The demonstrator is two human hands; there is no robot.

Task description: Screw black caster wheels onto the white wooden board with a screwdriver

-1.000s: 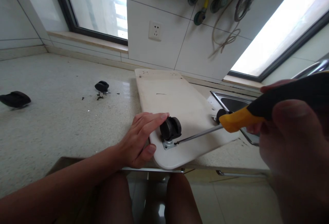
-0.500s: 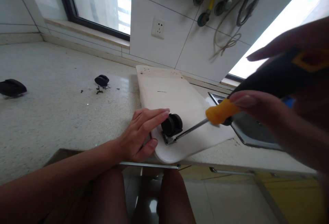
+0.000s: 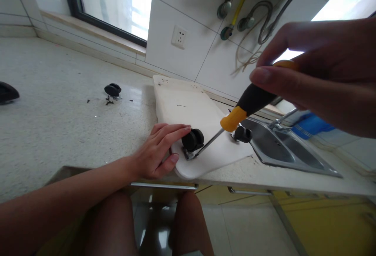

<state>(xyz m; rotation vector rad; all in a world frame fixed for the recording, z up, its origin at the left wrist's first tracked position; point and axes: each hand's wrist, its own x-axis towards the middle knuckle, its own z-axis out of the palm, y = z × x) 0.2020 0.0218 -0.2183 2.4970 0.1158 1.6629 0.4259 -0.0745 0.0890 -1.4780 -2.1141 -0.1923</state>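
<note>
A white board (image 3: 176, 122) lies on the counter, with a black caster wheel (image 3: 192, 140) on a metal plate at its near left corner. My left hand (image 3: 158, 150) rests over that corner, fingers stretched out, fingertips touching the caster and thumb apart. Up at the right, my right hand (image 3: 317, 71) is closed on the handle of a black and yellow screwdriver (image 3: 251, 99). Its shaft slants down to the caster's plate, where the tip meets a screw. A second caster (image 3: 242, 134) sits at the board's right edge.
Farther left on the counter (image 3: 58, 138) lie a loose caster (image 3: 113, 89), several small screws (image 3: 109, 100) and another black caster (image 3: 7, 92). A steel sink (image 3: 273, 146) with a blue item (image 3: 313, 126) behind it is at the right. Hoses and a socket (image 3: 179, 37) are on the wall.
My right hand has shifted its grip toward the end of the handle, with fingers changed in pose. The screwdriver tip stays at the caster plate. The view has shifted, showing more of the sink.
</note>
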